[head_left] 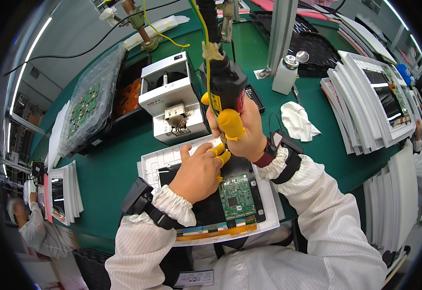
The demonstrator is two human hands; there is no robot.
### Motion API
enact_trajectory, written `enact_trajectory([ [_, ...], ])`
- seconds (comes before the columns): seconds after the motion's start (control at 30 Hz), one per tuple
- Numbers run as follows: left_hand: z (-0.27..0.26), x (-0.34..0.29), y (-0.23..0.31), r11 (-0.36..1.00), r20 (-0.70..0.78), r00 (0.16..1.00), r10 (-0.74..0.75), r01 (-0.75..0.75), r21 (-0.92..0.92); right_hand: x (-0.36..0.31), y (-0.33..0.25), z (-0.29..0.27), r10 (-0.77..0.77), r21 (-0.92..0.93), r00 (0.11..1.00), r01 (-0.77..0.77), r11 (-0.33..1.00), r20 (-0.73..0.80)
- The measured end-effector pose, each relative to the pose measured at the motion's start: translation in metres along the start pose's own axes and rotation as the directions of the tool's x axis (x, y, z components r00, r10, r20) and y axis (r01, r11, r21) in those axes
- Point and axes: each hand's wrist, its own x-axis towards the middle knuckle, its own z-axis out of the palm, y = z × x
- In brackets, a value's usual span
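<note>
My right hand (pixel 251 130) is wrapped round a black electric screwdriver (pixel 224 79), held upright with its bit pointing down. Yellow finger cots cover some fingertips on both hands. My left hand (pixel 196 175) rests over the panel, its cotted fingertips drawn together at the lower end of the bit; whatever they pinch is hidden. Beneath both hands lies a white-framed display panel (pixel 270 212) with a black back. A green circuit board (pixel 237 197) sits on it, right of my left hand, and an orange strip (pixel 215 234) runs along its near edge.
Beyond the panel stands a white screw feeder (pixel 172 92). Clear trays with green boards (pixel 86 108) are at left. At right are a white dispenser bottle (pixel 286 75), a crumpled white cloth (pixel 299 121) and stacked white-framed panels (pixel 361 104). A metal post (pixel 282 38) rises behind.
</note>
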Motion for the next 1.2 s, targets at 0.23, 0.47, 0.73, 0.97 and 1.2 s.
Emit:
enact_trajectory([
  [0.23, -0.003, 0.001, 0.001, 0.999, 0.012, 1.000, -0.011, 0.011, -0.039, 0.012, -0.015, -0.010, -0.056, 0.225, 0.995, 0.072, 0.972, -0.079],
  [0.47, 0.004, 0.002, -0.003, 1.000, -0.128, 0.992, -0.004, 0.000, -0.028, 0.027, -0.031, -0.037, -0.127, 0.188, 0.982, 0.153, 0.970, -0.142],
  [0.73, 0.010, 0.004, 0.003, 0.997, -0.139, 0.990, -0.032, 0.041, 0.060, 0.029, -0.029, -0.035, -0.098, 0.214, 0.987, 0.124, 0.969, -0.131],
  [0.97, 0.010, 0.005, 0.002, 0.999, -0.131, 0.991, -0.021, 0.025, 0.031, 0.053, -0.007, -0.028, -0.149, 0.363, 0.964, 0.223, 0.905, -0.221],
  [1.2, 0.000, -0.016, -0.016, 0.998, -0.177, 0.982, -0.062, 0.059, -0.019, 0.075, 0.025, -0.013, -0.097, 0.277, 0.979, 0.145, 0.950, -0.180],
])
